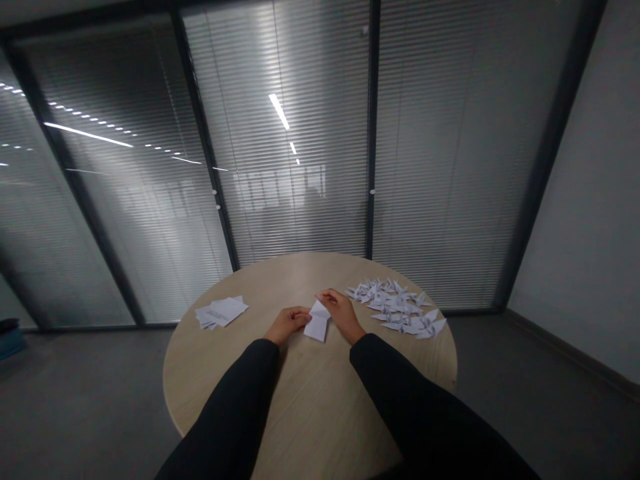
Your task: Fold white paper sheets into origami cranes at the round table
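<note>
A folded sheet of white paper [317, 323] stands on its lower edge against the round light-wood table [320, 413], near the middle. My left hand [289, 325] pinches its left side, and my right hand [339, 313] holds its upper corner with the fingertips. A stack of loose white paper sheets [221, 312] lies to the left of my left hand. To the right of my right hand, a crowd of white origami paper cranes [397, 307] covers the far right of the tabletop.
Behind the table stands a glass partition with slatted blinds [300, 147] and dark frames. A pale wall [575, 200] runs along the right, above a grey floor [85, 400]. A blue object [10, 341] sits at the far left by the glass.
</note>
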`<state>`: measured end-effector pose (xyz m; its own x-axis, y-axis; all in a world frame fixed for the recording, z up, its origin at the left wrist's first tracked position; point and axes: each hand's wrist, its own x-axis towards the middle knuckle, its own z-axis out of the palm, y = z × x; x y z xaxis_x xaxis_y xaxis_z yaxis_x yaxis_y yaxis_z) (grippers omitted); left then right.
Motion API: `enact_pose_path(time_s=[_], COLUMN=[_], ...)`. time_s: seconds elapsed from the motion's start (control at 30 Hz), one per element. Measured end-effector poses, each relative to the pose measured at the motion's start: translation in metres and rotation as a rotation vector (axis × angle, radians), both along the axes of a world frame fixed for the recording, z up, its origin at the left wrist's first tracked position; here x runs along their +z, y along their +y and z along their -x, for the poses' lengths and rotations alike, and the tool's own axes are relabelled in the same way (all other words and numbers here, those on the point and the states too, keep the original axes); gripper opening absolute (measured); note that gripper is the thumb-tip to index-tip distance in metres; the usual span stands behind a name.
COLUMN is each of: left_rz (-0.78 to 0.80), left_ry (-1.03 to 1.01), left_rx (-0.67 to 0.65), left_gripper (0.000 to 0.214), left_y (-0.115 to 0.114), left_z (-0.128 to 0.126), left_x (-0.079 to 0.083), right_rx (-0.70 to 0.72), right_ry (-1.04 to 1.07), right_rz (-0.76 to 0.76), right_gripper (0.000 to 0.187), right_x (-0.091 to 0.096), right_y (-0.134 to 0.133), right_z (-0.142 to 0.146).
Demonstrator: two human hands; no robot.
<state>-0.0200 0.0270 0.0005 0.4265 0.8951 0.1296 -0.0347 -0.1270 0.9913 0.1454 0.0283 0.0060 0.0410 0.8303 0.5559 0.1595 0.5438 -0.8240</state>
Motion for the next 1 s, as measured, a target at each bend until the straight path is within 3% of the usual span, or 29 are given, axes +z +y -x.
enact_pose_path(time_s=[0.53, 0.8, 1.0], left_rz=[-0.082, -0.128, -0.187], left_ry=[-0.029, -0.076, -0.019], left_rx=[-0.037, -0.080, -0.066], left_gripper=[0.050, 0.051, 0.038], left_y=[-0.007, -0.008, -0.009], left_z=[-0.001, -0.002, -0.002], left_x=[0.007, 0.010, 0.011], right_rx=[0.008, 0.084, 0.130], right_ry=[0.037, 0.142, 0.127], right_rz=[-0.008, 0.123, 0.193], right_gripper=[0.023, 0.027, 0.024], right_x=[-0.005, -0.013, -0.018], right_y=[0.006, 0.014, 0.016], right_z=[-0.002, -0.001, -0.001])
